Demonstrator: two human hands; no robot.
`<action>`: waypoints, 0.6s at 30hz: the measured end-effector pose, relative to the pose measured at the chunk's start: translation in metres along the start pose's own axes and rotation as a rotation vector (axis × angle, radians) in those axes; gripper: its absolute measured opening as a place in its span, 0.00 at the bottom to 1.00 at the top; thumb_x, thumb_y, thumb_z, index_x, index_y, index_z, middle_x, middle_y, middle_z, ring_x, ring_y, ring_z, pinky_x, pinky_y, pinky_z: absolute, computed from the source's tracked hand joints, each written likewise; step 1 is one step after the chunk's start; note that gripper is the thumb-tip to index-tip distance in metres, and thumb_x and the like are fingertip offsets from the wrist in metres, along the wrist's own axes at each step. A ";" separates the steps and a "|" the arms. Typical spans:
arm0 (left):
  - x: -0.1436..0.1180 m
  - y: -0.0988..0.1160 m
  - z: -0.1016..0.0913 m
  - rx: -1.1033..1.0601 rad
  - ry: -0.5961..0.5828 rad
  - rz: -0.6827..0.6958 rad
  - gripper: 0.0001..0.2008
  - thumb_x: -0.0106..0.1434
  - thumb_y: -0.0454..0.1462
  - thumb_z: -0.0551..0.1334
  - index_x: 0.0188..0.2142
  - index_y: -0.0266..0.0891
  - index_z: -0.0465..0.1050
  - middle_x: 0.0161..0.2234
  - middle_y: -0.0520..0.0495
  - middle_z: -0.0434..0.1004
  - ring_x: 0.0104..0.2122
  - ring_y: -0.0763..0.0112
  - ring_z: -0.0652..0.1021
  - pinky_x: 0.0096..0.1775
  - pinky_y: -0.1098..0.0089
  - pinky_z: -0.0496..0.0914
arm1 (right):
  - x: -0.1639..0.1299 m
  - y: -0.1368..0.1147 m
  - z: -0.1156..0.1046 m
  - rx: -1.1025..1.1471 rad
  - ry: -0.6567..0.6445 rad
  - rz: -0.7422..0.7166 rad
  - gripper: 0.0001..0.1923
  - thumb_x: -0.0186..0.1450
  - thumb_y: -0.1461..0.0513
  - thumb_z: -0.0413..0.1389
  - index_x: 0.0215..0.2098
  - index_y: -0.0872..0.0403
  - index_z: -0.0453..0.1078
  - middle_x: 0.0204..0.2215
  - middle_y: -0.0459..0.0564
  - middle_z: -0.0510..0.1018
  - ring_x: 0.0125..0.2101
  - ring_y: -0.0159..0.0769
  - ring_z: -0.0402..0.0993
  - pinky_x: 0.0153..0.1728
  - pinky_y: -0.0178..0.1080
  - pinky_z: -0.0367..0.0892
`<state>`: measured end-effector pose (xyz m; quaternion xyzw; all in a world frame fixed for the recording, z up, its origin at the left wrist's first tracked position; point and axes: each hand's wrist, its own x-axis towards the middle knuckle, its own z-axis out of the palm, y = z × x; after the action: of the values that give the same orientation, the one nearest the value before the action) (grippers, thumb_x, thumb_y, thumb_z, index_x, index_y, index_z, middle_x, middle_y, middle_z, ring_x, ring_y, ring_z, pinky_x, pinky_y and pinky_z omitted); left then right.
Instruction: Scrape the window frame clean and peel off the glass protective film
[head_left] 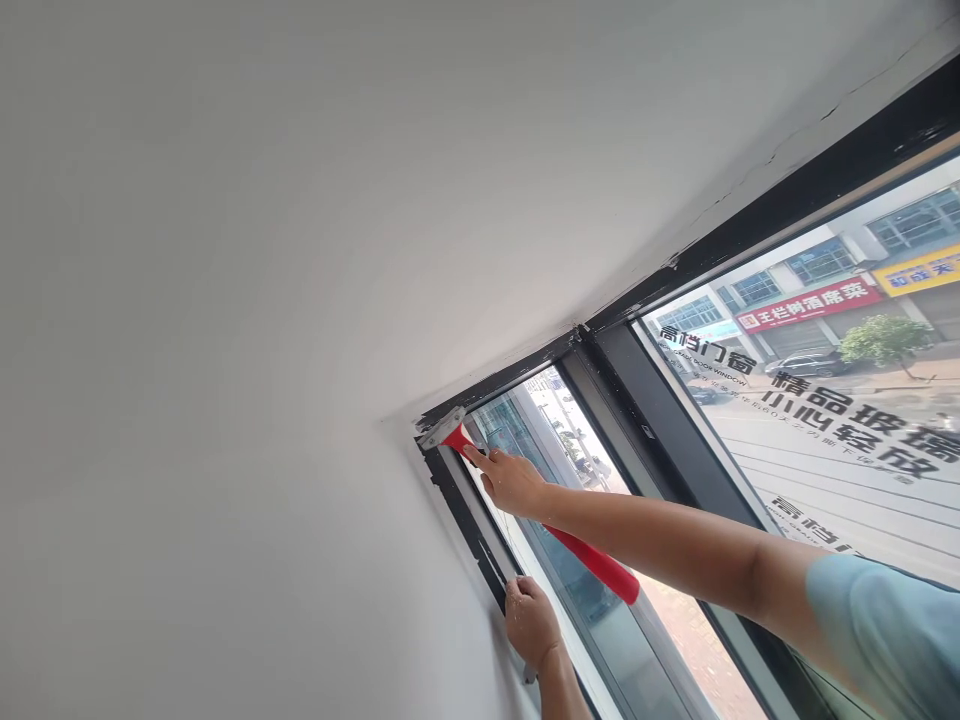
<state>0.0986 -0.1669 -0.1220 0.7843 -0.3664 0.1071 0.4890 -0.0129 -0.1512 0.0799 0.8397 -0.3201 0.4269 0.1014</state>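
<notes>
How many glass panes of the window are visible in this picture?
2. One narrow pane is beside the red scraper; one large pane with printed characters is at the right. Further panes may lie outside the picture.

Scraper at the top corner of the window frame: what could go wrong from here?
The scraper blade sits where the dark frame meets the white wall; a slip could gouge the paint. The right hand grips near the head, close to the glass, which could get scratched. The left hand rests below, in the slip path.

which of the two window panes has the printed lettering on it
The big right-hand pane, with rows of dark characters across it. The narrow left pane, beside the red-handled scraper in the right hand, has none.
</notes>
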 end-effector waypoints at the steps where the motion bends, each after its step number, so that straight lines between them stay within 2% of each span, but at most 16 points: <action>1: 0.000 0.000 0.000 -0.002 0.003 0.001 0.15 0.67 0.37 0.47 0.32 0.37 0.69 0.36 0.41 0.76 0.34 0.60 0.75 0.31 0.67 0.60 | 0.000 0.001 0.004 -0.006 -0.005 0.001 0.29 0.70 0.61 0.41 0.68 0.49 0.41 0.44 0.58 0.71 0.33 0.40 0.72 0.31 0.38 0.65; 5: -0.001 -0.001 0.000 -0.012 0.018 0.007 0.16 0.67 0.38 0.47 0.32 0.37 0.70 0.36 0.41 0.77 0.34 0.60 0.76 0.31 0.67 0.60 | 0.000 -0.004 0.014 0.064 0.006 0.050 0.30 0.70 0.62 0.42 0.69 0.49 0.40 0.44 0.58 0.70 0.33 0.40 0.72 0.33 0.38 0.66; 11: -0.001 -0.001 -0.001 -0.011 0.050 0.013 0.15 0.66 0.38 0.49 0.32 0.37 0.71 0.36 0.42 0.77 0.33 0.60 0.76 0.29 0.67 0.61 | -0.005 -0.013 0.026 0.170 0.049 0.096 0.30 0.69 0.64 0.43 0.68 0.49 0.43 0.44 0.59 0.70 0.37 0.41 0.72 0.34 0.37 0.65; 18: -0.002 -0.001 -0.002 -0.014 0.069 0.021 0.15 0.66 0.38 0.48 0.31 0.37 0.71 0.35 0.44 0.77 0.33 0.61 0.76 0.30 0.68 0.64 | -0.004 -0.022 0.030 0.269 0.077 0.160 0.29 0.70 0.64 0.42 0.68 0.46 0.45 0.43 0.56 0.70 0.33 0.38 0.72 0.33 0.37 0.64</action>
<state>0.0982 -0.1635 -0.1232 0.7728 -0.3584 0.1369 0.5055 0.0188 -0.1454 0.0602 0.8005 -0.3217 0.5045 -0.0339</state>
